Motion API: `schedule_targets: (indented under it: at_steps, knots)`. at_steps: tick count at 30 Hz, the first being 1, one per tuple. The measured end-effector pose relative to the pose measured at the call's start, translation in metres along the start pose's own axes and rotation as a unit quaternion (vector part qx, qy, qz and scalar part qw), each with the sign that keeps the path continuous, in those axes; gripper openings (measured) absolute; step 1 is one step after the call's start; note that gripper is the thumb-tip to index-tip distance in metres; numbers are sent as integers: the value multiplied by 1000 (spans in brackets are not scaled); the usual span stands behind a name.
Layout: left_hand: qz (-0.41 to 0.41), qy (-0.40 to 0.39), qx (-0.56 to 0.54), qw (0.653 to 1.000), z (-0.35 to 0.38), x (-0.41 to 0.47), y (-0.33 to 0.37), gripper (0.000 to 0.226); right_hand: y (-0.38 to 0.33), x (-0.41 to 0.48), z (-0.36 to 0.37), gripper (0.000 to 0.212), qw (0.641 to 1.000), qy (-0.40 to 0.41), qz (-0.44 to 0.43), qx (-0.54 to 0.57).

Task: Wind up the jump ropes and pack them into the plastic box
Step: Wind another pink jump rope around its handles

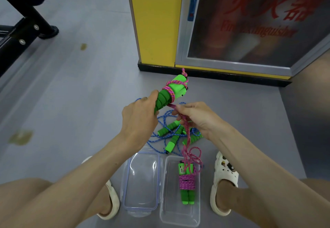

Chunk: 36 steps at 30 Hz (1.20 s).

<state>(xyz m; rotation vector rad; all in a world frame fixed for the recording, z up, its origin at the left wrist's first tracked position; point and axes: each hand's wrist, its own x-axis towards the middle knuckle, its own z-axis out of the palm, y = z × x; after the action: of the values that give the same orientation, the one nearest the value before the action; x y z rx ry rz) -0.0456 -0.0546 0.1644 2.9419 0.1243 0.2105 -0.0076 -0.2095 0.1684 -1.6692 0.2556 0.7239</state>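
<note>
One wound rope (187, 184) is in the box (178, 215). We're mid-wind on the second: left hand (141, 113) grips the handles (174, 89), right hand (196, 117) pinches the pink rope (186, 131). Blue ropes (163, 120) lie loose on the grey floor (89, 93) near the lid (142, 179), yellow pillar (155, 22) and extinguisher cabinet (250, 22) behind.

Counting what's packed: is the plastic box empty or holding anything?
Not empty: one wound pink rope lies inside the plastic box.

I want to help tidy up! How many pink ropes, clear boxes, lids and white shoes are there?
Pink braided jump ropes with green foam handles: 2
Clear plastic box: 1
Clear plastic lid with blue rim: 1
White foam clogs: 2
Total: 6
</note>
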Motion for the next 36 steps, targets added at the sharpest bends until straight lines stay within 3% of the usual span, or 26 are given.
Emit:
schedule_targets:
  at_steps: [8,16,20,23,24,26,27,29,31,32,33,36]
  knots:
    - [87,46,119,988,7,-5,5,79,0,-1,2,32,995,-44,-25,83]
    - [156,185,192,951,22,-13,13,59,-1,-5,-2,50,994,16,6,106]
    - [176,119,95,973,33,-16,11,56,1,-5,-6,44,995,63,-4,83]
    - [61,30,-87,994,17,-12,13,54,0,-3,-12,42,996,53,-19,68]
    - [0,-25,-171,985,10,-7,11,50,0,-3,-14,40,997,35,-22,58]
    - [-98,-118,-337,929,2,4,4,44,-1,-4,-17,37,998,-8,-31,45]
    - [-138,-163,-416,884,-1,8,0,43,-1,-5,-17,36,998,-29,-37,49]
    - [-191,-283,-554,759,-7,10,-6,44,-1,-7,-17,36,995,-62,-44,64]
    - [-193,-377,-620,660,-9,5,-9,41,-2,-7,-15,35,994,-72,-50,64]
    - [-186,-389,-638,639,-11,2,-9,36,-2,-7,-14,35,995,-68,-51,58]
    - [-183,-378,-645,639,-12,1,-9,33,-2,-7,-14,36,995,-62,-52,52]
    - [-191,-314,-632,682,-12,3,-8,31,-1,-4,-11,37,996,-46,-46,55]
